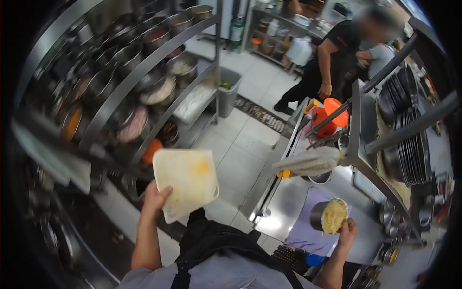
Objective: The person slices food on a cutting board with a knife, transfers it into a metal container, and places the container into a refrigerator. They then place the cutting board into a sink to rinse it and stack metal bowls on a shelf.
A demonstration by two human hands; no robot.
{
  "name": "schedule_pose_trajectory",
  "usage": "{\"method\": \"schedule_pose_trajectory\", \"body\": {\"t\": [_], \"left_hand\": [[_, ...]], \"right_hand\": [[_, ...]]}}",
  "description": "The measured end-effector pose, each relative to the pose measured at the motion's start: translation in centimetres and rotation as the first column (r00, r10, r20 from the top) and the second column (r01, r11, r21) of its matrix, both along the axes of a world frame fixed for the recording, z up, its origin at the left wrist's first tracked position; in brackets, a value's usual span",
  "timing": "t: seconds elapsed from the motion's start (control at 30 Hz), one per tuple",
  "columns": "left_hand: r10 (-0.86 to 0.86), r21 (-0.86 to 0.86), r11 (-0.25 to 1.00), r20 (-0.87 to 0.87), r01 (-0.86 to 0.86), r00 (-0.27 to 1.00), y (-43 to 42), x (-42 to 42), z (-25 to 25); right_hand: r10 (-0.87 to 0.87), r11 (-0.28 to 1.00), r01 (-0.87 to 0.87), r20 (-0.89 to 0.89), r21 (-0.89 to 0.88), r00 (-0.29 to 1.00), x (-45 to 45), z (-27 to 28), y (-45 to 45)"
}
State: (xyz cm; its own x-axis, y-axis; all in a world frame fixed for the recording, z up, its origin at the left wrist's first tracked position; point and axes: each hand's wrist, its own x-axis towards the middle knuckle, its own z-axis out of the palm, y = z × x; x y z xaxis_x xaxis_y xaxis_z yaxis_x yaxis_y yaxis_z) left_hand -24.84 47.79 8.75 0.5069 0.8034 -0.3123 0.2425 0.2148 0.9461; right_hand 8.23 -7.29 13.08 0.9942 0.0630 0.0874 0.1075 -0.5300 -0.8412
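Observation:
A white cutting board with an orange-yellow stain is held upright over the floor, and my left hand is closed on its lower left edge. At the right, my right hand grips the rim of a metal pot filled with pale yellow, shredded-looking food. The pot is tilted over a purple cloth on the steel counter. Whether the pot touches the cloth, I cannot tell.
Steel shelves at the left hold several bowls and pots. A grey bin stands beyond them. A person in black is at the counter's far end. Stacked dark pans sit on a rack at the right, near a grey cloth.

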Motion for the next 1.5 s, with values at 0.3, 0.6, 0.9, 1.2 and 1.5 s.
{"method": "schedule_pose_trajectory", "body": {"t": [0.3, 0.6, 0.9, 1.2, 1.5], "left_hand": [[-0.295, 0.103, 0.936, -0.291, 0.337, 0.91, 14.1, 5.8, -5.5], [-0.322, 0.231, 0.866, -0.421, 0.444, 0.848, 21.7, 15.7, -2.6], [-0.247, 0.285, 0.873, -0.44, 0.395, 0.863, 26.1, 29.4, -3.1], [-0.354, 0.227, 0.867, -0.346, 0.444, 0.869, 28.9, 48.7, -3.9], [-0.473, 0.197, 0.815, -0.316, 0.544, 0.823, 34.0, 72.8, -7.3]], "right_hand": [[0.156, 0.987, -0.145, -0.157, 0.075, 0.975, -3.2, 5.2, 29.1], [0.063, 0.994, -0.058, -0.059, 0.088, 0.996, 8.4, 1.7, 41.8], [-0.11, 0.993, 0.098, 0.206, 0.069, 0.972, 30.1, -1.2, 42.9], [-0.436, 0.897, 0.439, 0.265, 0.052, 0.86, 47.6, 3.5, 41.4], [-0.571, 0.714, 0.696, 0.508, -0.08, 0.645, 54.8, 6.2, 33.0]]}}
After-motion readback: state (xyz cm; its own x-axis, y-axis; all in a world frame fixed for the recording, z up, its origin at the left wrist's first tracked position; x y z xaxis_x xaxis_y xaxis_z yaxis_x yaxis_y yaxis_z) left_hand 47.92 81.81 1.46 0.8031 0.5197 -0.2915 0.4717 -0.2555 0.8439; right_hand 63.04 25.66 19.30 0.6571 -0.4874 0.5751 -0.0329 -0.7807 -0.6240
